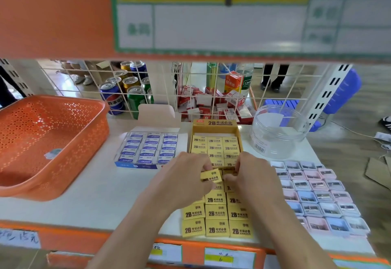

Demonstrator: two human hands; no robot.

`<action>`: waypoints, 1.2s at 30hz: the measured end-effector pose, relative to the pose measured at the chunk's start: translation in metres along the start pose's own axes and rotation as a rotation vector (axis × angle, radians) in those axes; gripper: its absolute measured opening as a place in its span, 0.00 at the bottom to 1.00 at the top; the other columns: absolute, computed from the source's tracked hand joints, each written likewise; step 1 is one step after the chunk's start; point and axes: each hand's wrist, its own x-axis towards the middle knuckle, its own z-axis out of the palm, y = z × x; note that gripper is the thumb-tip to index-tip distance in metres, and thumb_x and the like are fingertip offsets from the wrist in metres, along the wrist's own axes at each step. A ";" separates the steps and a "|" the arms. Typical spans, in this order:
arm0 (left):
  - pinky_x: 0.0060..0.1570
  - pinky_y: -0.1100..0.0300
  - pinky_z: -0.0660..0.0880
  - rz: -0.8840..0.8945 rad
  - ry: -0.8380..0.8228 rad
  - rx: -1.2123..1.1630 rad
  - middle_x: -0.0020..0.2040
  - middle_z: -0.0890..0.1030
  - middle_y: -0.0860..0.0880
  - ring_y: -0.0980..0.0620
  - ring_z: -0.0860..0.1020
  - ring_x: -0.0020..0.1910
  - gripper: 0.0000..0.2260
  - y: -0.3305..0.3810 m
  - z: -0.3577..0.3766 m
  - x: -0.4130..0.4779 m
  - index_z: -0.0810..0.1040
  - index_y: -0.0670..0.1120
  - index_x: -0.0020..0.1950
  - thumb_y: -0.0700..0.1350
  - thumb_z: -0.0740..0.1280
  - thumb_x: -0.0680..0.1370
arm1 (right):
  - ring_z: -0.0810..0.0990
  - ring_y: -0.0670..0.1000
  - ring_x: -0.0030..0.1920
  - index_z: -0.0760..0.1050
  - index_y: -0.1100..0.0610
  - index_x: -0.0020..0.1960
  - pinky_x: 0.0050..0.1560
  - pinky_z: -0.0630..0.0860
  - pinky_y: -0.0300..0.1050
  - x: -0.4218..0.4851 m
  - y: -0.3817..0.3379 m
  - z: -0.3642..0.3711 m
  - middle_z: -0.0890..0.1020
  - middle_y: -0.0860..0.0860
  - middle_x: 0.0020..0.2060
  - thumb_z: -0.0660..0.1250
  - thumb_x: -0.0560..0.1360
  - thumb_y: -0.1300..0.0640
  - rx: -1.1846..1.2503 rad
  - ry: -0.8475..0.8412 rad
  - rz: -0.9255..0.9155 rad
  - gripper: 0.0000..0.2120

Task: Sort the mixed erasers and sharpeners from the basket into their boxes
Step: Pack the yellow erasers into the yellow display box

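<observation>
White shop shelf (105, 194) with an orange front edge carries everything, and a wire grid (190, 91) stands behind it, with drink cans (127, 91) beyond. At the left sits the orange perforated basket (84, 163), with one small pale item on its floor. At the right, pastel pencil sharpeners (317, 196) lie in a tight block. In the middle, yellow 2B erasers (216, 213) run in rows from the shelf edge back into their open yellow box (215, 127). Left of it is a blue box of white erasers (148, 148); right of it is a clear plastic jar (277, 133).

Over the yellow rows, the left hand (182, 182) pinches one yellow eraser (211, 176), tilted. The right hand (254, 177) has curled fingers, tips just beside that eraser; whether they grip it cannot be told.
</observation>
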 end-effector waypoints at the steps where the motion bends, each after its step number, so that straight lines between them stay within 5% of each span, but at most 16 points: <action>1: 0.45 0.58 0.78 -0.005 0.009 0.005 0.51 0.79 0.57 0.59 0.78 0.43 0.10 0.000 -0.001 0.002 0.75 0.56 0.53 0.54 0.70 0.74 | 0.77 0.53 0.46 0.66 0.52 0.47 0.46 0.75 0.48 -0.001 -0.001 0.001 0.76 0.49 0.41 0.68 0.73 0.47 0.018 0.014 0.014 0.13; 5: 0.48 0.59 0.78 -0.024 0.026 -0.011 0.56 0.79 0.54 0.58 0.78 0.47 0.13 0.000 -0.008 0.012 0.76 0.53 0.56 0.52 0.72 0.74 | 0.77 0.54 0.48 0.66 0.52 0.52 0.46 0.75 0.48 -0.003 -0.001 0.004 0.77 0.50 0.46 0.67 0.73 0.51 0.075 0.067 0.023 0.12; 9: 0.52 0.54 0.78 -0.036 0.052 -0.012 0.56 0.80 0.52 0.55 0.78 0.48 0.14 -0.005 -0.017 0.031 0.77 0.52 0.56 0.50 0.73 0.72 | 0.68 0.48 0.44 0.71 0.49 0.55 0.41 0.63 0.40 -0.004 0.000 0.003 0.76 0.47 0.51 0.64 0.76 0.54 0.126 0.027 -0.040 0.09; 13: 0.48 0.58 0.80 -0.009 0.071 0.010 0.51 0.81 0.50 0.53 0.80 0.45 0.14 -0.006 -0.026 0.059 0.77 0.46 0.57 0.47 0.73 0.73 | 0.73 0.43 0.38 0.74 0.47 0.43 0.36 0.69 0.34 0.003 0.008 -0.001 0.75 0.44 0.42 0.70 0.73 0.57 0.288 0.014 -0.092 0.06; 18: 0.44 0.56 0.80 0.024 0.104 0.082 0.43 0.81 0.51 0.53 0.80 0.39 0.06 -0.011 -0.028 0.100 0.79 0.46 0.50 0.47 0.71 0.75 | 0.73 0.41 0.34 0.74 0.51 0.39 0.31 0.68 0.29 0.017 0.011 -0.016 0.76 0.44 0.37 0.72 0.70 0.59 0.395 0.049 -0.131 0.07; 23: 0.45 0.61 0.76 0.029 0.103 0.211 0.49 0.76 0.51 0.53 0.77 0.44 0.03 -0.023 -0.018 0.123 0.81 0.47 0.48 0.44 0.70 0.75 | 0.73 0.43 0.32 0.74 0.51 0.40 0.28 0.67 0.30 0.034 0.004 -0.023 0.76 0.45 0.34 0.72 0.71 0.58 0.444 0.071 -0.146 0.07; 31: 0.42 0.57 0.79 0.078 0.127 0.252 0.46 0.76 0.49 0.50 0.78 0.42 0.06 -0.027 -0.020 0.128 0.79 0.45 0.48 0.37 0.63 0.77 | 0.76 0.49 0.46 0.77 0.53 0.49 0.46 0.70 0.39 0.082 -0.009 -0.011 0.78 0.47 0.44 0.66 0.76 0.61 0.318 0.133 -0.147 0.05; 36: 0.28 0.67 0.64 0.074 0.086 0.333 0.45 0.76 0.49 0.55 0.73 0.33 0.09 -0.028 -0.020 0.131 0.78 0.42 0.50 0.38 0.58 0.81 | 0.79 0.54 0.50 0.78 0.54 0.51 0.54 0.77 0.52 0.107 -0.013 0.008 0.81 0.53 0.50 0.64 0.76 0.59 0.183 0.095 -0.126 0.06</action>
